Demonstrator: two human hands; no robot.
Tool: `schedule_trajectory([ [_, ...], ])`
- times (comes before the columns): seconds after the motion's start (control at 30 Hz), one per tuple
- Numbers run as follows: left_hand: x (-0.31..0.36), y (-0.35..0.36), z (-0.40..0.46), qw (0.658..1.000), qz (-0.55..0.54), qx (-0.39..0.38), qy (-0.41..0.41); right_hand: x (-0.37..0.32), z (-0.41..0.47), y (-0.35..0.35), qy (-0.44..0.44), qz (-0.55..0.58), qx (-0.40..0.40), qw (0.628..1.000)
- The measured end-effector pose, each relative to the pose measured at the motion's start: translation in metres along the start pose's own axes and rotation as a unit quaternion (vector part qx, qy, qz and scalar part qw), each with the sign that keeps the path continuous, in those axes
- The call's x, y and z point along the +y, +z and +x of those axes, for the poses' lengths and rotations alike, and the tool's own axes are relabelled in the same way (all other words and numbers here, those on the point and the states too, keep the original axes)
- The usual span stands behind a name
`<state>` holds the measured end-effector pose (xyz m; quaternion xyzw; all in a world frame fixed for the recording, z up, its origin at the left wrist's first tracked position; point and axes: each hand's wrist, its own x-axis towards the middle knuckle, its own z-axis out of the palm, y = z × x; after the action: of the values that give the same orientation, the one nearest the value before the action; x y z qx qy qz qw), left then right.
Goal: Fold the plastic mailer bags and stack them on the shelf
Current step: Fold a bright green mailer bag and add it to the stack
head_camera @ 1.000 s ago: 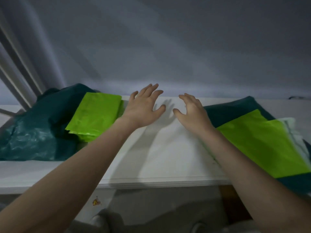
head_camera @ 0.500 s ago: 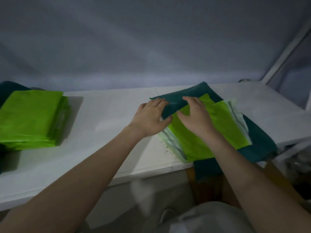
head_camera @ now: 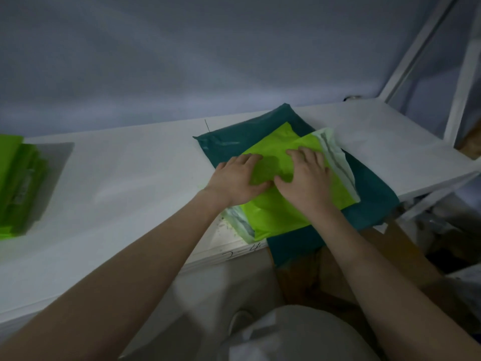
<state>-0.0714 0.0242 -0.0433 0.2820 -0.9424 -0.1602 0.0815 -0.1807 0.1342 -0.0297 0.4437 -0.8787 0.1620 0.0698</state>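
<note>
A bright green mailer bag [head_camera: 276, 214] lies on top of a pile of unfolded bags on the white shelf [head_camera: 135, 183], over a dark teal bag [head_camera: 234, 144]. My left hand [head_camera: 236, 181] and my right hand [head_camera: 307, 178] both rest on the green bag's middle, side by side, thumbs nearly touching. The plastic wrinkles between the fingers, and both hands appear to pinch the top sheet. A stack of folded green bags [head_camera: 15, 186] sits at the shelf's far left edge.
Pale white-green bag edges [head_camera: 335, 162] stick out under the top bag. The teal bag hangs over the shelf's front edge [head_camera: 286, 251]. A white frame post [head_camera: 460, 74] rises at the right. Brown boxes and clutter lie below the shelf at the right.
The view has swung right, from the folded stack to the unfolded pile. Both hands moved from the bare shelf onto the green top bag and closed in on its middle.
</note>
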Motion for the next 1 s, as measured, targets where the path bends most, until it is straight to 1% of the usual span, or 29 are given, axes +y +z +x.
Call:
schedule_trajectory([
  [0.07,0.001,0.003,0.004,1.000,-0.001,-0.001,-0.008,0.005,0.000,0.002,0.009,-0.003,-0.016,1.000],
  [0.17,0.004,0.007,0.007,1.000,-0.018,0.016,-0.019,0.008,0.000,0.006,0.008,0.004,-0.030,1.000],
  [0.23,0.006,0.007,0.008,0.996,-0.076,0.016,-0.043,0.006,-0.001,0.008,0.004,0.013,-0.030,0.999],
  [0.3,0.005,0.003,0.010,0.985,-0.152,0.012,-0.078,0.002,0.000,0.009,-0.001,0.030,-0.030,0.999],
  [0.4,-0.003,-0.008,0.010,0.968,-0.229,0.027,-0.102,-0.008,0.002,0.006,-0.012,0.044,-0.026,0.999],
  [0.5,-0.013,-0.027,0.004,0.933,-0.336,0.046,-0.121,-0.020,0.005,-0.001,-0.017,0.062,-0.015,0.998],
  [0.6,-0.026,-0.051,-0.006,0.895,-0.417,0.080,-0.137,-0.038,0.008,-0.009,-0.027,0.078,0.002,0.997],
  [0.67,-0.039,-0.069,-0.016,0.867,-0.463,0.103,-0.154,-0.054,0.008,-0.013,-0.034,0.088,0.011,0.995],
  [0.73,-0.053,-0.085,-0.028,0.850,-0.483,0.122,-0.171,-0.071,0.007,-0.014,-0.041,0.103,0.013,0.994],
  [0.8,-0.068,-0.097,-0.043,0.843,-0.485,0.141,-0.186,-0.090,0.007,-0.012,-0.044,0.137,0.004,0.990],
  [0.87,-0.082,-0.105,-0.058,0.835,-0.493,0.150,-0.195,-0.107,0.008,-0.010,-0.037,0.191,-0.023,0.981],
  [1.0,-0.112,-0.117,-0.094,0.834,-0.490,0.137,-0.212,-0.144,0.004,-0.003,0.006,0.335,-0.105,0.936],
])
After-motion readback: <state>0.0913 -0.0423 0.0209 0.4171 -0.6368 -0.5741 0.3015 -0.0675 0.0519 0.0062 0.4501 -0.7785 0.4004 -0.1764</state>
